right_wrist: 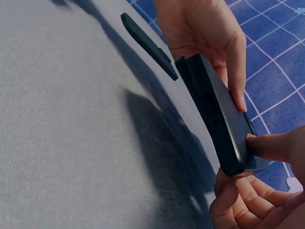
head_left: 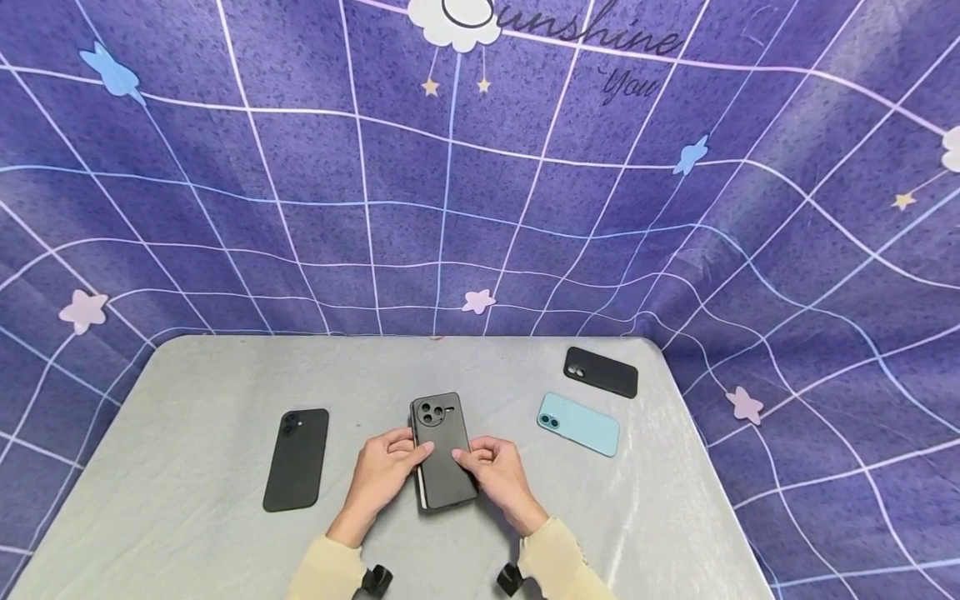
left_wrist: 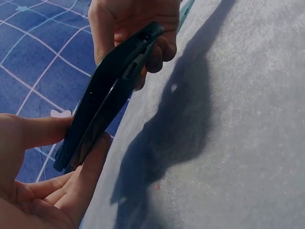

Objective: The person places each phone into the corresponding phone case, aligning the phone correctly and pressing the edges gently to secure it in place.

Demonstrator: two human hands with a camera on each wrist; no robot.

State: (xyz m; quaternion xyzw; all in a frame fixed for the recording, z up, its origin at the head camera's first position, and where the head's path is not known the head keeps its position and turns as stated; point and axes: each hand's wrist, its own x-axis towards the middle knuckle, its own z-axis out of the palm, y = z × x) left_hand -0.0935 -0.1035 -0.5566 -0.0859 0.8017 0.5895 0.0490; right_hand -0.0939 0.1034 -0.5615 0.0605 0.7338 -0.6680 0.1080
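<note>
Left hand [head_left: 381,471] and right hand [head_left: 501,477] clamped on black phone case [head_left: 446,462], lower centre; light-blue phone [head_left: 585,426], lower right.

Fingers of the left hand [head_left: 382,473] and right hand [head_left: 501,477] disappear beneath the dark upper shell [head_left: 447,467] in the head view, which also conceals most of the lower layer [right_wrist: 188,82]. Beige sleeves [head_left: 330,571] run off the bottom edge, while the top edge cuts a white cloud [head_left: 459,37] and the looped start of the wall lettering [head_left: 592,35]. In the left wrist view, the left hand is cropped at left and the light-blue phone [head_left: 577,425] is mostly hidden behind the right hand. Small openings along the shadowed end in the right wrist view are too dark to identify.
</note>
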